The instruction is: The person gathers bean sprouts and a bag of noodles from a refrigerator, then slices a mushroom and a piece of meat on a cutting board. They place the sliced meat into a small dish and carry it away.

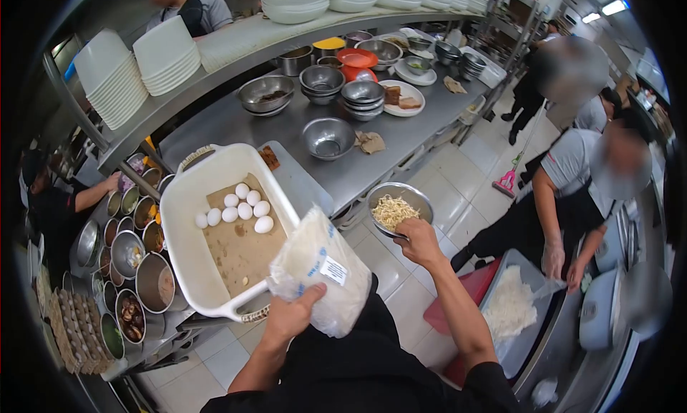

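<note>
My left hand [299, 311] is closed on a clear plastic bag [342, 252] with a white label and blue print. Its contents look pale; I cannot make out what they are. My right hand [420, 241] grips the near rim of a metal bowl [424, 200], thumb at the edge. Bean sprouts [391, 211] lie in that bowl, which is held out over the floor. Left of the bag stands a white plastic tub [184, 216], with several white eggs [245, 210] on a stained piece of cardboard [232, 259] inside.
A steel counter [222, 120] carries stacked metal bowls [322, 80] and a plate with bread [404, 102]. White dishes [104, 77] are stacked on the shelf above. Ingredient pots [154, 281] and egg trays [75, 327] stand left. At right, a gloved co-worker [565, 191] bends by a bin of white food [512, 309].
</note>
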Available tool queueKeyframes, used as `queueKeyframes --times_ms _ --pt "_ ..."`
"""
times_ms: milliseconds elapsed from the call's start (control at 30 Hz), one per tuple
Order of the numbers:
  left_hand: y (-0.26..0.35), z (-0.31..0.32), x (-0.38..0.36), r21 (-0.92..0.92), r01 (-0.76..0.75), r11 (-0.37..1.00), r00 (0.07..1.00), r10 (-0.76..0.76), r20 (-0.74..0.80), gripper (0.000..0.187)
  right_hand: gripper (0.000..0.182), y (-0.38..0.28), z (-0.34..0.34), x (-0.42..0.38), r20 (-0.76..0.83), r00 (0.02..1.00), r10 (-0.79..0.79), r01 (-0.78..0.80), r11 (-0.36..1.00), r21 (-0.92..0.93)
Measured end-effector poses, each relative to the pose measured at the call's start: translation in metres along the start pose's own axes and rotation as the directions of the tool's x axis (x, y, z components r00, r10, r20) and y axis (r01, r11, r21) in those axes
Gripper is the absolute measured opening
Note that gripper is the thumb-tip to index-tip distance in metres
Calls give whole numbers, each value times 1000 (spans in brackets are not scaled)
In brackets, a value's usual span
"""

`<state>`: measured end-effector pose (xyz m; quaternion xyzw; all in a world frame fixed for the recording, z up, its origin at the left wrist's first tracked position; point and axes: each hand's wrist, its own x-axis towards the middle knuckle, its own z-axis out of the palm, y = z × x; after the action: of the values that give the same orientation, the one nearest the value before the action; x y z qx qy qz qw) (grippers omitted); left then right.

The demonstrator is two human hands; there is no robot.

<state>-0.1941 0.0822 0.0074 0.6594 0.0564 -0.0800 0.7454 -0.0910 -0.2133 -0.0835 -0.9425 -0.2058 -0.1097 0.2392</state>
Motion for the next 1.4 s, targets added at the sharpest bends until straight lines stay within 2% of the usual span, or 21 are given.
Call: queueKeyframes --times_ms 200,267,300,333,400,533,667,733,800,867,933,1033,1067,1100,1133,1167,1200,1233,1267,1333,1400 --pt "-17 56 67 10 104 995 988 -102 -114 40 13 83 43 83 70 988 -134 136 991 -17" --pt "-21 71 95 -54 267 962 939 -273 -210 40 13 102 50 103 82 982 -173 174 985 -4" --pt "-51 74 114 -208 176 962 943 -226 -244 43 13 112 54 113 80 977 -195 196 981 -1" --pt "-66 76 133 -224 171 959 930 -233 -285 43 14 120 58 122 77 973 -218 218 976 1" --pt "-83 78 163 -508 -6 861 906 -211 -367 48 15 132 65 142 99 959 -267 265 964 34" --pt "-101 67 217 -651 -101 753 794 -333 -509 46 21 146 78 179 126 942 -311 309 951 35" --pt "-140 43 251 -657 -200 727 738 -329 -588 47 27 146 97 202 66 921 -384 383 923 32" --pt "-141 39 246 -457 43 888 727 -342 -595 51 29 141 101 207 93 960 -265 267 964 -6" --pt "-137 45 217 -419 94 903 737 -347 -581 52 27 143 109 209 93 957 -275 276 961 5" --pt "-119 56 173 -315 246 917 709 -391 -586 50 26 144 109 209 79 959 -274 274 962 5" --pt "-138 56 130 -475 285 832 677 -526 -515 48 25 136 100 209 51 965 -256 255 966 33" --pt "-161 49 58 -654 202 729 639 -604 -476 48 26 125 85 205 -62 964 -259 264 961 85" --pt "-179 42 32 -708 23 705 619 -566 -544 48 26 120 83 201 -58 956 -289 294 950 109" --pt "-180 36 14 -730 -161 664 590 -528 -610 51 29 116 82 199 -162 950 -268 284 955 87" --pt "-181 27 0 -661 -230 714 500 -496 -710 61 32 109 81 201 -264 934 -242 267 962 64" --pt "-167 13 -13 -629 -376 680 509 -416 -754 60 32 96 79 202 -262 929 -260 289 954 77" --pt "-155 7 -22 -491 -450 746 337 -368 -867 62 32 81 76 200 -175 966 -189 230 939 255" --pt "-154 -10 -30 -422 -530 736 236 -350 -907 62 32 66 76 195 -73 989 -128 147 898 415" --pt "-135 -27 -39 -414 -515 750 229 -345 -910 61 32 49 82 192 -73 988 -135 153 895 419" --pt "-109 -58 -40 -324 -519 791 214 -247 -945 63 33 5 99 190 283 958 -53 -205 568 797" --pt "-91 -91 -34 -161 -448 880 111 -124 -986 58 46 -48 109 189 445 881 -162 -377 329 866"
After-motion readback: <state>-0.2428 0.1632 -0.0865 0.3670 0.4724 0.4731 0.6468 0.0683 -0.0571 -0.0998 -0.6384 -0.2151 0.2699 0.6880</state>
